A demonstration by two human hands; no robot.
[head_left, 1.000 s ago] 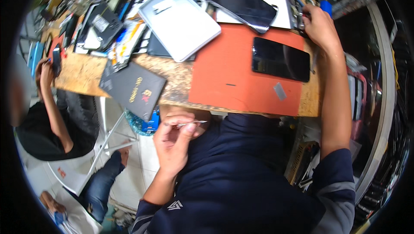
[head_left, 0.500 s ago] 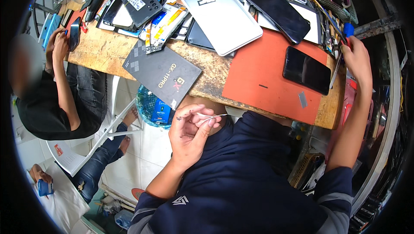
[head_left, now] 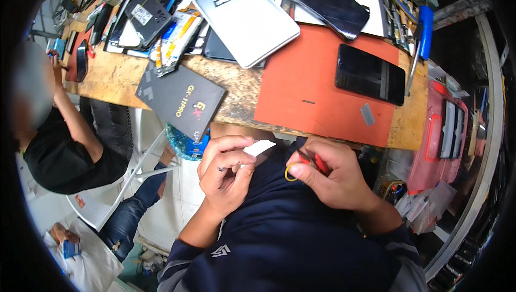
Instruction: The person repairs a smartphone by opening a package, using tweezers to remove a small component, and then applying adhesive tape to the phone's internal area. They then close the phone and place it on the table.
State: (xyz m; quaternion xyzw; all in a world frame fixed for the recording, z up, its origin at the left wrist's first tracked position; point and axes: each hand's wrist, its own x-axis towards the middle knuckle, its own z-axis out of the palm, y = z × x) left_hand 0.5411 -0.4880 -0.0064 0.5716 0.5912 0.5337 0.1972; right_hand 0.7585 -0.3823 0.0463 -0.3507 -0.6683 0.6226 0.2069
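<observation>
Above my lap, my left hand (head_left: pixel 223 179) pinches a small flat white piece (head_left: pixel 261 147) between thumb and fingers, its flat face turned up. To its right, my right hand (head_left: pixel 344 179) is closed around a red-handled tool (head_left: pixel 321 164), mostly hidden by the fingers. A yellow loop (head_left: pixel 291 173) shows at that thumb. The two hands are apart, in front of the bench edge. Beyond them an orange-red mat (head_left: pixel 290 82) lies on the wooden bench (head_left: pixel 236 94). A dark phone (head_left: pixel 371 74) rests on the mat's right side.
A white tray (head_left: pixel 250 26), a large black device (head_left: pixel 322 1) and several phone parts crowd the bench's back. A black box (head_left: pixel 180 101) overhangs the front edge. A blue-handled tool (head_left: pixel 425 34) stands at right. Another person (head_left: pixel 59 152) sits at left with a phone (head_left: pixel 81 61).
My right hand has come from the tools at the bench's right end to above my lap, bringing the red-handled tool. The white piece in my left hand has turned from edge-on to flat.
</observation>
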